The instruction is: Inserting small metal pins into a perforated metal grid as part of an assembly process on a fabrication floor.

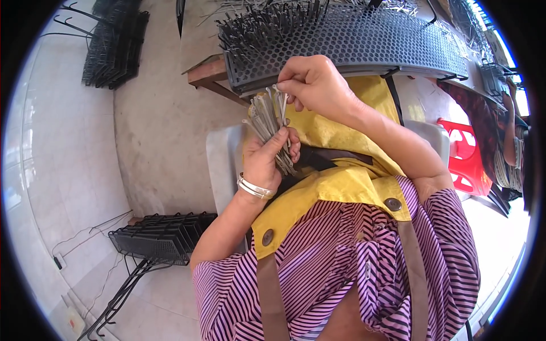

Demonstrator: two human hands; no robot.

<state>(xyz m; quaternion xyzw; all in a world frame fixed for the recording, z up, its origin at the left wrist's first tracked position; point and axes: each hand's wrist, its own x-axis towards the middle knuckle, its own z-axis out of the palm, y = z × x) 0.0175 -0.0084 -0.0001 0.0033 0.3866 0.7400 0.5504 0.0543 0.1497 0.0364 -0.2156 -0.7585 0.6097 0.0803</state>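
A bundle of thin, silvery-grey metal strips with rounded ends (pixel 264 116) is gripped in my left hand (pixel 266 153), the thumb pressed across it. The strips fan out slightly at the top, and their lower ends poke out below the fingers. My right hand (pixel 318 88) is closed in a pinch at the top of the bundle, thumb and forefinger on the end of one strip. Just beyond both hands is a long black perforated rack (pixel 352 48). Dark strips (pixel 261 31) stand upright in the holes of its left part.
The rack lies beside a brown wooden stand (pixel 207 74). Stacked black racks sit on the floor at the lower left (pixel 156 236) and far left (pixel 116 51). A yellow apron (pixel 347 187) covers my lap. On the right are a red plastic stool (pixel 463 156) and another person's arm (pixel 509 136).
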